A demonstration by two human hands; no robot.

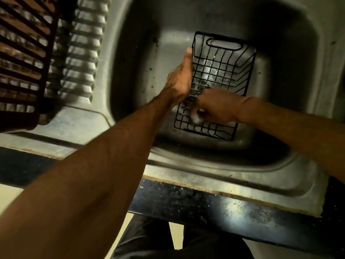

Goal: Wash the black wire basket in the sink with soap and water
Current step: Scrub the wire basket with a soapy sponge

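Bottom of the frame: the dark tabletop edge (214, 204) runs across, with the steel sink (233, 172) rim just beyond it.

Centre of the frame: the basket (226, 71) sits inside the sink bowl, tilted, its long axis running away from the person, its handled end at the far side. It looks propped on the sink floor, though the contact point is not visible.

Left hand (180, 80): its grip is closed along the left rim of the basket, thumb laid straight up the wire, holding it steady.

Right hand (214, 107): it is inside the near end of the basket, fingers curled and blurred. A pale patch shows at the fingertips; whether that is foam, a scrubber or bare fingers cannot be told.

Upper left of the frame: a dark red slatted rack (24, 58) stands on the ribbed drainboard (82, 58), well apart from the basket.

Assessment: scrubbing appears under way at the near end. Pale smears on the wires mid-basket suggest soap applied there. No running water is visible. Judged outstanding: the far end, the outer faces, and a full rinse.
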